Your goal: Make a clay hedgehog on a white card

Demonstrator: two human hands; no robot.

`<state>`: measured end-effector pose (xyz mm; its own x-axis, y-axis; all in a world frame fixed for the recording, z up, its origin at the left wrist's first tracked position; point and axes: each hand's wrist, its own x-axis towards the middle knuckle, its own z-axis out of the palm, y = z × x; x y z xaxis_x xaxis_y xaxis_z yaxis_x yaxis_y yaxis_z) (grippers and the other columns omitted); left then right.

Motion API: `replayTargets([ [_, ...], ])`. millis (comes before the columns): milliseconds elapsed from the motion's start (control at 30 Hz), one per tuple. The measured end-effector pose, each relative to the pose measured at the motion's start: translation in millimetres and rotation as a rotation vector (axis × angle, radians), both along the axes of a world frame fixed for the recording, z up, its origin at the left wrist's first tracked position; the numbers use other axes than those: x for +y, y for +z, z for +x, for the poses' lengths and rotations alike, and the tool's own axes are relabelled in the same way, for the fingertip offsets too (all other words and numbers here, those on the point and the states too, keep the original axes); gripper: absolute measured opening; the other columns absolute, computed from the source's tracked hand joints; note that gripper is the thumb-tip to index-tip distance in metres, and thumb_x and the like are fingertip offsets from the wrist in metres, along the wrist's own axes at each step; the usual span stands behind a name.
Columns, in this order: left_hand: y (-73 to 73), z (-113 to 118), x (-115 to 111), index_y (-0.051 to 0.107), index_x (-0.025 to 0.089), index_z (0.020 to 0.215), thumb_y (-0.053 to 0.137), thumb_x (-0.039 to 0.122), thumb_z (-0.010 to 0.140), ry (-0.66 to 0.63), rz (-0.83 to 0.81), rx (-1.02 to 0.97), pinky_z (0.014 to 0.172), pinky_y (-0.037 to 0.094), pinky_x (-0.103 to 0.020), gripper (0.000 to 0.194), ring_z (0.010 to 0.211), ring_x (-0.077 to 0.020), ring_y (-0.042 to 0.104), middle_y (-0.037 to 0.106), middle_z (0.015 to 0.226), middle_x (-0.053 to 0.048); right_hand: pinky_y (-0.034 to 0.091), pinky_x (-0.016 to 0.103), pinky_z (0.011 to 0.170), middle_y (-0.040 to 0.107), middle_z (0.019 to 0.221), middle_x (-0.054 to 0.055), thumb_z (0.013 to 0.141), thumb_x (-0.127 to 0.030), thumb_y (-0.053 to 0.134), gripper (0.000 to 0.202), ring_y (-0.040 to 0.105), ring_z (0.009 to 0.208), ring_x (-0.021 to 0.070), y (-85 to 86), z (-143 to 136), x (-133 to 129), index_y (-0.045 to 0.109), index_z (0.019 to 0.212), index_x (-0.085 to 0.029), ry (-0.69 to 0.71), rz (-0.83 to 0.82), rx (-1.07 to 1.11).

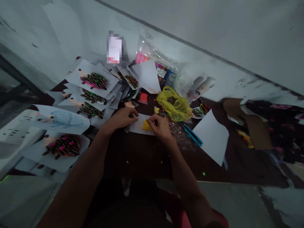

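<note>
"Where the two hands come close together, at the centre of the frame, what lies between them?"

"A yellow piece [146,126], small and bright, with an uneven outline. It looks soft and matte, like modelling clay, and lies on a small pale sheet [136,128] on the dark tabletop [140,158]. Part of it is hidden by the right hand [161,126]."

"How are the hands posed?"

"The right hand has thumb and fingertips drawn together at the right side of the yellow piece; I cannot tell whether they pinch it or press it. The left hand [125,117] curves over the sheet's left end, thumb and forefinger near each other; I cannot tell if they grip anything."

"And around them?"

"Just above centre sits a red block [143,98]. Right of it is a crumpled yellow plastic bag [184,113], with a long blue tool [193,134] below. On the left of the frame, papers bear spiny hedgehog figures [97,81], dark-striped with green and pink bits."
</note>
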<state>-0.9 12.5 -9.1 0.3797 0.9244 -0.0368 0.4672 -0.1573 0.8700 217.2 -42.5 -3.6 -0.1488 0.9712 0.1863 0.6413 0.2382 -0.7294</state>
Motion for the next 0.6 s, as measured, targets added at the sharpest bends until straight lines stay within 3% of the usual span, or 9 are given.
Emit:
replayTargets([
  [233, -3.8, -0.7, 0.4, 0.075, 0.022, 0.081, 0.073, 0.032, 0.065, -0.024, -0.007, 0.036, 0.063, 0.042, -0.028, 0.019, 0.067, -0.0222, 0.062, 0.07, 0.073, -0.005, 0.051, 0.03, 0.081, 0.075, 0.087, 0.001, 0.087, -0.023, 0.06, 0.011, 0.065, 0.077, 0.017, -1.5, -2.3, 0.3, 0.071, 0.084, -0.024, 0.03, -0.003, 0.046],
  [467, -5.0, -1.7, -0.5, 0.075, 0.021, 0.085, 0.073, 0.037, 0.065, -0.055, -0.007, 0.051, 0.061, 0.039, -0.028, 0.025, 0.065, -0.0215, 0.06, 0.069, 0.07, -0.004, 0.053, 0.034, 0.087, 0.078, 0.092, 0.005, 0.086, -0.026, 0.066, 0.013, 0.069, 0.085, 0.0203, -5.6, -1.4, 1.3, 0.079, 0.086, -0.024, 0.029, -0.038, 0.112],
  [600, -6.0, -1.2, -0.4, 0.075, 0.022, 0.082, 0.076, 0.034, 0.063, -0.043, -0.035, 0.014, 0.063, 0.04, -0.029, 0.023, 0.063, -0.0215, 0.059, 0.067, 0.069, -0.004, 0.052, 0.035, 0.087, 0.078, 0.094, 0.005, 0.085, -0.019, 0.066, 0.015, 0.068, 0.084, 0.02, -4.1, -2.0, 0.0, 0.079, 0.089, -0.024, 0.011, -0.009, 0.079],
])
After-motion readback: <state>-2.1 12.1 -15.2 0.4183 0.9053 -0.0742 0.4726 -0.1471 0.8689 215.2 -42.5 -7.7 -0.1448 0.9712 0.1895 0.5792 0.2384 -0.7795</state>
